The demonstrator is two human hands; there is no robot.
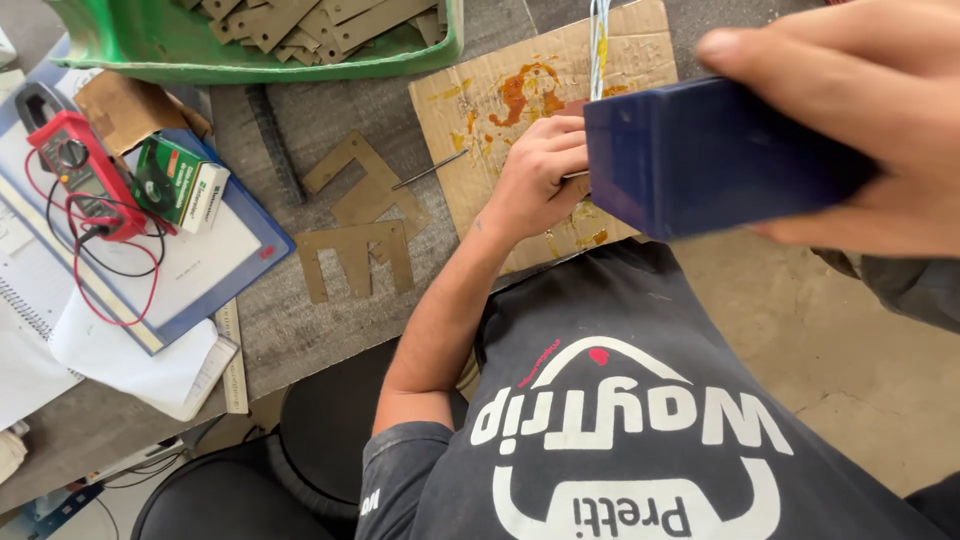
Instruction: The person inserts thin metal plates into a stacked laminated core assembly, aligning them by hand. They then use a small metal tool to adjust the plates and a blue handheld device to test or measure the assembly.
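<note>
Box: dark blue box (pixel 715 160), held up close to the camera, above the right edge of the cardboard sheet (pixel 520 100) that lies on the grey table (pixel 300 330).
Right hand: right hand (pixel 850 130) clamped on the box, thumb over its top face, fingers under its bottom.
Left hand: left hand (pixel 535 180) curled shut against the near end of the box, over the cardboard; it seems to pinch something thin at the box's edge, though I cannot tell what.
Axis: long axis of the box runs left to right across the view, tipped slightly; the near blunt end points toward the left hand, the far end is hidden in the right palm.
Wires: pale bundle of wires (pixel 599 45) rises straight up just behind the box's near end.
Doing it well: my judgement is that the right hand should hold the box level and steady while the left works at its end, fingers kept off the glue stains.
Nearby: flat E-shaped plates (pixel 355 260) at the table's middle; green bin (pixel 250 60) at the far edge; red meter (pixel 80 165) toward the left edge.
</note>
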